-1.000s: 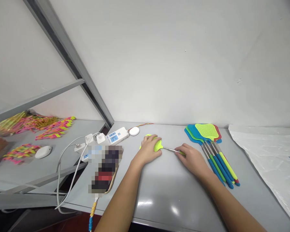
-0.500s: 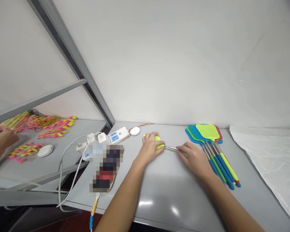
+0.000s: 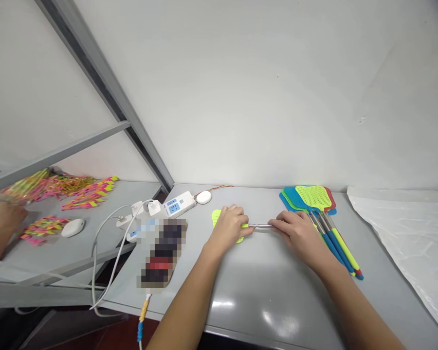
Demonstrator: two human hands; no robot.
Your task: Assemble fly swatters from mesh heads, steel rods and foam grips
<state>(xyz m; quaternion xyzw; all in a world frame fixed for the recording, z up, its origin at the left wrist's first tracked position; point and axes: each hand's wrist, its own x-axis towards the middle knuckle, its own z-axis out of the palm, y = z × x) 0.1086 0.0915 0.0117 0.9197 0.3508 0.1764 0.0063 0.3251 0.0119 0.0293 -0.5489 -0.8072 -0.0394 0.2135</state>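
Observation:
A fly swatter with a yellow-green perforated head (image 3: 216,216) and a thin metal shaft lies between my hands, just over the grey tabletop. My left hand (image 3: 230,226) is closed on the neck of the swatter, covering much of its head. Closed around the shaft farther right is my right hand (image 3: 295,231), which hides the handle. Just beyond that hand rests a stack of fly swatters (image 3: 314,198) in blue, green, yellow-green and red, heads toward the wall, their handles fanning toward me.
A pixelated phone-like object (image 3: 163,255) lies left on the table (image 3: 248,291), a cable at its near end. Behind it are a power strip (image 3: 180,204) and a round white device (image 3: 204,197). White plastic sheeting (image 3: 405,228) covers the right side. Another person's hand (image 3: 5,223) is at far left.
The yellow-green swatter has turned so more of its head shows and its shaft lies more level. My right hand has shifted right, nearer the stacked swatters.

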